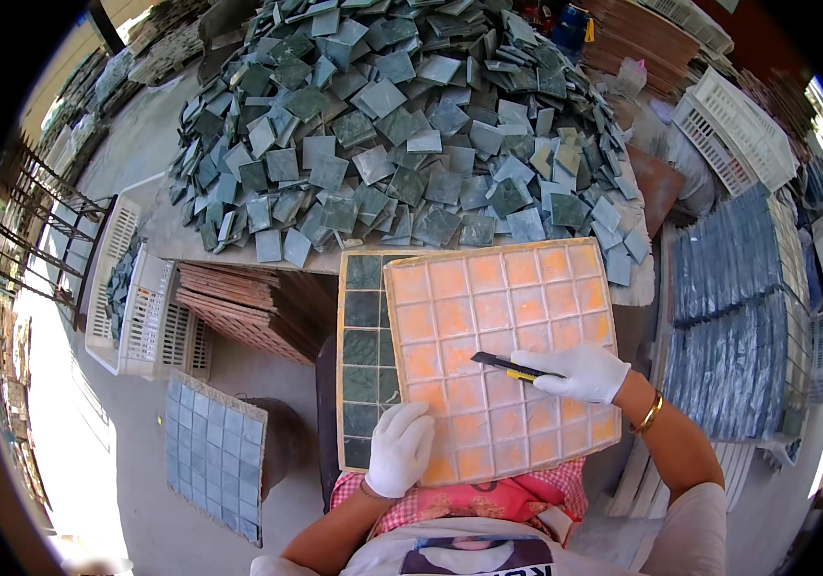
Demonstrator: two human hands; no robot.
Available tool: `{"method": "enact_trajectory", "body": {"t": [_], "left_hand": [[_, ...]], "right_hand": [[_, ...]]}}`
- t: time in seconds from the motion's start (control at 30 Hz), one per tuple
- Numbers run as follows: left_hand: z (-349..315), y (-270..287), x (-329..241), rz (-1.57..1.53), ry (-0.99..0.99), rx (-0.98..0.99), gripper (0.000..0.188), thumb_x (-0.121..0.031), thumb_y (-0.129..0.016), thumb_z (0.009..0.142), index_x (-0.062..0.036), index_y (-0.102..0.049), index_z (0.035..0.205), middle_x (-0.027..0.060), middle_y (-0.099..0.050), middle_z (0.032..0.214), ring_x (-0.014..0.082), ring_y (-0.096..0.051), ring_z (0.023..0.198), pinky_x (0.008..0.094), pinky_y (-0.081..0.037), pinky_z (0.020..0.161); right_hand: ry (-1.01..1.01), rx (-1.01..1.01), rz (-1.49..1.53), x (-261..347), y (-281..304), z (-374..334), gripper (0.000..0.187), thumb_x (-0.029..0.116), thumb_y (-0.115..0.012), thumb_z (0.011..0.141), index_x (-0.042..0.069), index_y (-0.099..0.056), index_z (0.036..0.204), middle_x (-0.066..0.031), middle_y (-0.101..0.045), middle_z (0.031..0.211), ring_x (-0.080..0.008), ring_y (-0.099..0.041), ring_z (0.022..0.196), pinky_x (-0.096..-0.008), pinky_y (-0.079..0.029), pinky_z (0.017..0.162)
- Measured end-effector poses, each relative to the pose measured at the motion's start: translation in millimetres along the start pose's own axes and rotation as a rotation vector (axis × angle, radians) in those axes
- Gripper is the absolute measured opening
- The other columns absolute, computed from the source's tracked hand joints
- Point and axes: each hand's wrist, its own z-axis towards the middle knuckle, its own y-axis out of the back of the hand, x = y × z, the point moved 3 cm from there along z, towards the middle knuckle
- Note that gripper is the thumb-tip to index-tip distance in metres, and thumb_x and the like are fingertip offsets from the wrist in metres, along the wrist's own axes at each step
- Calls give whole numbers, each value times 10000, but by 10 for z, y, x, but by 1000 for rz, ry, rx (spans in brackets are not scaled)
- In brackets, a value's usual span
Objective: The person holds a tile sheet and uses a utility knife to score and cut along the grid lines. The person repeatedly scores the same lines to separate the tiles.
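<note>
An orange grid board (488, 365) with square cells and pale raised lines lies over my lap. It overlaps a tray of dark green square tiles (363, 331), whose left columns stay visible. My right hand (579, 372), in a white glove, is closed round a black and yellow utility knife (507, 365). The knife points left above the middle of the grid board. My left hand (402, 447), also gloved in white, has its fingers curled at the grid board's lower left edge, over the green tiles. Its fingertips are partly hidden.
A large heap of loose green-grey tiles (382, 125) covers the table ahead. At left stand white plastic crates (157, 307), stacked reddish boards (248, 302) and a blue-grey tiled sheet (214, 451). Wrapped tile stacks (728, 317) and another white crate (738, 130) are on the right.
</note>
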Motion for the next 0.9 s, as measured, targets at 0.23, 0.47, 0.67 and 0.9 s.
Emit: {"method": "enact_trajectory", "body": {"t": [0.23,0.47,0.67,0.9], "left_hand": [[-52,-20,10,-18,-6,33,184,4,-651,734,-15,-625,915,137,-604,1039,352,-579,952,423,-488,822],[-10,-14,8,-6,-17,31,178,3,-653,731,-20,-626,906,142,-608,1029,352,-582,939,422,-485,818],[-64,-6,11,5,-8,34,182,1,-655,726,-21,-625,905,136,-606,1030,350,-581,927,420,-488,806],[-5,-3,-41,12,7,28,163,27,-651,721,-26,-629,874,130,-619,992,334,-588,925,402,-483,818]], "right_hand": [[160,15,-35,-40,-72,96,535,300,-514,901,225,-415,1421,-172,-649,809,-340,-625,694,-428,-493,654],[-45,-17,79,-9,130,129,549,327,-514,896,250,-410,1429,-197,-665,927,-363,-634,741,-423,-501,697],[-130,71,22,-35,233,-100,512,332,-509,904,268,-442,1407,-176,-670,884,-339,-639,728,-406,-513,698],[-142,-129,80,-345,340,-229,517,321,-551,878,245,-478,1383,-155,-685,944,-329,-657,787,-385,-519,740]]}}
